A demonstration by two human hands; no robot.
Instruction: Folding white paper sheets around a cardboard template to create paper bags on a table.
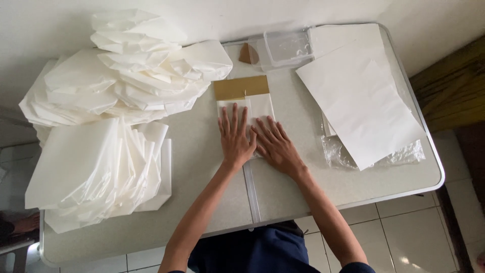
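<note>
Both hands are flat on the bench [202, 151], left hand [235, 137] and right hand [275, 144] side by side, pressing a folded white sheet [257, 106]. Grip fully open, fingers spread, clasping nothing. A gold card [241, 87] lies just beyond the fingertips.

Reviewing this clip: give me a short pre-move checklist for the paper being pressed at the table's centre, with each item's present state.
1. Left hand flat on the white sheet: ok.
2. Right hand flat beside it, fingers spread: ok.
3. Gold card showing above the sheet, uncovered: ok.
4. Sheet's lower edge aligned: cannot tell, hands hide it.
5. Blank paper stack within right-side reach: ok.
6. Folded white bags pile off the work spot: ok.
</note>
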